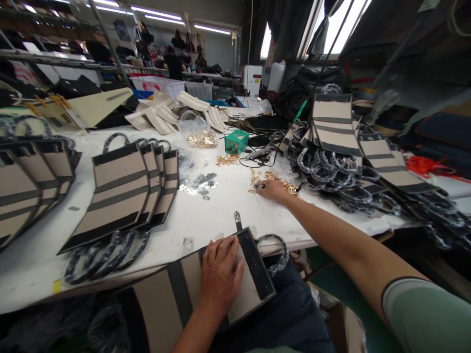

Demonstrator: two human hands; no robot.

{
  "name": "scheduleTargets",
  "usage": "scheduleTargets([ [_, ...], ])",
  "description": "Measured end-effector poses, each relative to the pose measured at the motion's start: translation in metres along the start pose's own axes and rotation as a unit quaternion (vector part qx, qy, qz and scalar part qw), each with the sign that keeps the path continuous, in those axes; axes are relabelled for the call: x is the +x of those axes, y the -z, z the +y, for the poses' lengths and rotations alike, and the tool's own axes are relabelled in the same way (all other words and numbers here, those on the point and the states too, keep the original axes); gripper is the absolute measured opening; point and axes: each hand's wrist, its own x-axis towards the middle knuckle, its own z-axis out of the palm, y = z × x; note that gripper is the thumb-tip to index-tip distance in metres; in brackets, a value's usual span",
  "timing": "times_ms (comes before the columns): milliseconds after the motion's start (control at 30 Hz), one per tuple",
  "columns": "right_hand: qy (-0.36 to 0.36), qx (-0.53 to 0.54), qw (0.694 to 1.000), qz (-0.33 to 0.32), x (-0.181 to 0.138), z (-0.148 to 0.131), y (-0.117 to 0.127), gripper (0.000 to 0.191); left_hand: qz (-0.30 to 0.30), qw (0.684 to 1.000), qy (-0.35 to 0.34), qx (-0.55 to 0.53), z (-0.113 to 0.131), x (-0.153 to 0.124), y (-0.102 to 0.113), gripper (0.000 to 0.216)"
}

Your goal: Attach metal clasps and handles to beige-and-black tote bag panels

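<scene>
A beige bag panel (162, 301) with dark strips lies slanted across my lap and the table edge. My left hand (221, 274) rests flat on it, fingers stretched out. From its right end loops a plastic-wrapped handle (283, 252), and a short dark tab with a silver metal clasp (237, 216) sticks up at its top edge. Out on the table, my right hand (271, 189) reaches into small gold metal fittings (289, 186). Its fingertips are pressed together near the pile; what they hold, if anything, is too small to make out.
Stacked bag panels (119, 181) with wrapped handles stand at left, more bag panels (333, 120) at right. Beyond my hands are silver metal pieces (200, 186), a green box (236, 142) with a corded tool (257, 153), and a plastic bag (202, 138). A person (173, 63) is far behind.
</scene>
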Motion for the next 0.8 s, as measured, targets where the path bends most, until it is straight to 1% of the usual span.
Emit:
scheduleTargets([
  [167, -0.002, 0.009, 1.000, 0.004, 0.005, 0.001, -0.005, 0.029, -0.012, 1.000, 0.006, -0.005, 0.001, 0.000, 0.000, 0.046],
  [367, -0.022, 0.052, 0.998, 0.015, 0.003, -0.001, 0.006, 0.025, -0.019, 1.000, 0.015, -0.011, 0.003, -0.001, 0.001, 0.045],
  [567, -0.057, 0.118, 0.991, 0.007, -0.011, 0.002, 0.017, 0.023, -0.023, 1.000, 0.016, -0.011, 0.007, 0.002, 0.004, 0.045],
  [700, -0.059, 0.149, 0.987, 0.022, -0.023, 0.006, 0.024, 0.023, -0.027, 0.999, 0.018, -0.008, 0.007, 0.001, 0.002, 0.045],
  [800, -0.061, 0.170, 0.983, 0.027, -0.039, 0.002, 0.032, 0.025, -0.025, 0.999, 0.018, -0.009, 0.006, 0.001, 0.000, 0.045],
])
